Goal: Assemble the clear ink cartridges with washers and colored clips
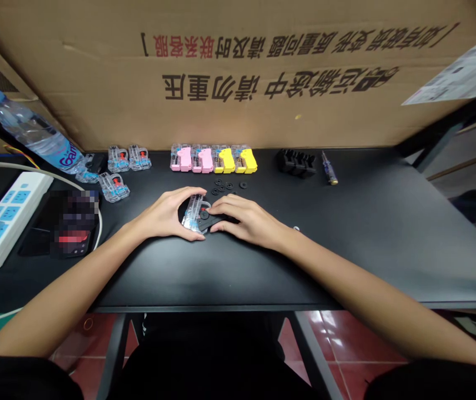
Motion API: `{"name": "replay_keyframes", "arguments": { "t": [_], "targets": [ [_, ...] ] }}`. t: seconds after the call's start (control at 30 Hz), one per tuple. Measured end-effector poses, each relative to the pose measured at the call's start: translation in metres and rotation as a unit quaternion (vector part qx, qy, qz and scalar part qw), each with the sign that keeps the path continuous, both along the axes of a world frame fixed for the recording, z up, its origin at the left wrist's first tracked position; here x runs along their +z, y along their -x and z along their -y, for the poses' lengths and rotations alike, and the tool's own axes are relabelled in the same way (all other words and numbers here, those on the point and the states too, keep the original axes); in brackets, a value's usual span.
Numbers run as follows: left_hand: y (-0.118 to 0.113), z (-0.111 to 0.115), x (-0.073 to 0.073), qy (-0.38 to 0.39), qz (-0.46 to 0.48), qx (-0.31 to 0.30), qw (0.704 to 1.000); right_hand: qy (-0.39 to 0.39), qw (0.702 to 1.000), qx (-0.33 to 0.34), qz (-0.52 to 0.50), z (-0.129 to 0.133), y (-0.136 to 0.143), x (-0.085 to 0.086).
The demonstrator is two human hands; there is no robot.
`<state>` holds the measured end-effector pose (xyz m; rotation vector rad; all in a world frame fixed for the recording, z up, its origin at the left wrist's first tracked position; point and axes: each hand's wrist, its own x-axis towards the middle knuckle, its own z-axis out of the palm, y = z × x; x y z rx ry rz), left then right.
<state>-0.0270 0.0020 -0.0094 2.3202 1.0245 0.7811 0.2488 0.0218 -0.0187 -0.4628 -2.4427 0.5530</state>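
My left hand (170, 214) curves round a small clear plastic toy body (190, 214), with thumb and fingers on opposite sides of it. The body lies on the black table and shows a bit of red inside. My right hand (244, 218) pinches a black plastic piece (211, 223), part of which lies over the clear body's right side. A small black disc (204, 214) sits at this piece's upper end. The fingers hide much of the black piece. Just beyond my hands are several loose black round discs (221, 188).
Beyond are clear toys with pink parts (185, 159) and yellow parts (226, 160). Several clear bodies (115, 187), a water bottle (40, 133), a phone (77, 222) and a power strip (10, 214) lie left. Black pieces (296, 163) and a screwdriver (329, 169) are right, before a cardboard box (238, 125).
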Motion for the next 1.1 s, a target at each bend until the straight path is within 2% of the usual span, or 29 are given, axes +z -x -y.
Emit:
{"name": "replay_keyframes", "arguments": {
  "t": [0.4,0.9,1.0,1.1],
  "targets": [
    [0.001,-0.001,0.001,0.027,0.01,-0.011,1.0,0.077,0.997,0.013,0.007,-0.007,-0.004,0.002],
    [0.002,0.0,0.004,0.014,0.003,-0.007,1.0,0.072,0.997,-0.03,-0.006,0.0,-0.001,-0.006],
    [0.001,0.002,0.009,0.045,0.018,0.006,0.999,0.114,0.992,-0.042,-0.024,0.001,0.0,-0.002],
    [-0.006,0.005,0.014,0.09,0.081,0.039,0.992,0.225,0.968,-0.074,-0.086,0.003,0.007,0.004]
  ]
}}
